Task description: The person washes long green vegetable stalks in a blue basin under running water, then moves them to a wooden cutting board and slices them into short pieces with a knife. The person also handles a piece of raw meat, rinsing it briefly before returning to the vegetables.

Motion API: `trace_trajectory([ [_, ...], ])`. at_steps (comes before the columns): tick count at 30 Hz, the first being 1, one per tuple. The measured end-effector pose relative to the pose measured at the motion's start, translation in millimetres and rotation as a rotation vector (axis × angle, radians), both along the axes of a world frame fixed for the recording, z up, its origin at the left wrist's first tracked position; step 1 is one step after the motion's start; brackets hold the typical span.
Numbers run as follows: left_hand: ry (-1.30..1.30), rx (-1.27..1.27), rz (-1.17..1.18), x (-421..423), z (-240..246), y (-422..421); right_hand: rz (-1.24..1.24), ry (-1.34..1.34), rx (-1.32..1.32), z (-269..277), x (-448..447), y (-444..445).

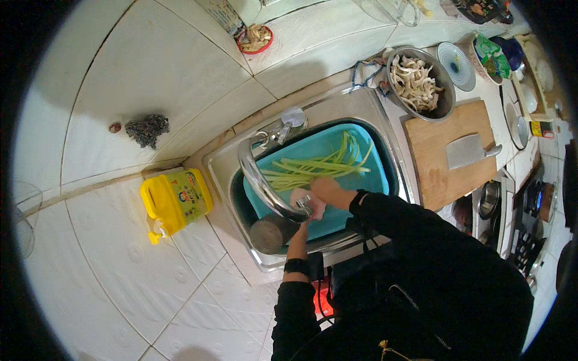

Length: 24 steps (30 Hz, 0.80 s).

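A pale pink piece (317, 210), possibly raw meat, is held between my two hands over a turquoise plastic basin (341, 221) set in the steel sink. My right hand (327, 190) is closed against its upper side. At its lower end, my left hand (305, 224) grips it, the fingers mostly hidden by the spout of the chrome faucet (266, 189). Long green stalks (311, 168), which look like celery, lie in the basin just beyond my hands. Left of them, a dark grey cylindrical vessel (269, 235) sits tilted at the sink's corner.
Right of the sink stand a metal bowl (446, 101) of torn mushrooms (415, 81) and a wooden cutting board (433, 180) carrying a cleaver (465, 152). A yellow jug (177, 203) is at the left. A red-rimmed dish (255, 39) rests on the ledge.
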<state>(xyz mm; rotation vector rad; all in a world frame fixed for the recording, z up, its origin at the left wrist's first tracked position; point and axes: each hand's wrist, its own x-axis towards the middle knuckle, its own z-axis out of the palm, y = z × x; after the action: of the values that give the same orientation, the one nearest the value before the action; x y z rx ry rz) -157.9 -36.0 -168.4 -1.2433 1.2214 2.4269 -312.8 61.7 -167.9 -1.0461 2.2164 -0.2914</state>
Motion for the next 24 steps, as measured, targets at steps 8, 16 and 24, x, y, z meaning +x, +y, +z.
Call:
trace_trajectory([
  [8, 0.321, 0.487, 0.244, -35.9, -33.7, 0.8, -0.256, -0.688, -0.358, 59.0, -3.0, 7.5],
  [16, 0.148, 0.051, 0.299, -60.0, 9.9, -6.4, -0.543, -1.361, -0.135, 82.8, -8.6, 32.7],
  [24, 0.285, -0.075, 0.204, -34.7, 71.2, 9.3, -0.281, -0.792, -0.337, 74.9, 2.7, 3.0],
])
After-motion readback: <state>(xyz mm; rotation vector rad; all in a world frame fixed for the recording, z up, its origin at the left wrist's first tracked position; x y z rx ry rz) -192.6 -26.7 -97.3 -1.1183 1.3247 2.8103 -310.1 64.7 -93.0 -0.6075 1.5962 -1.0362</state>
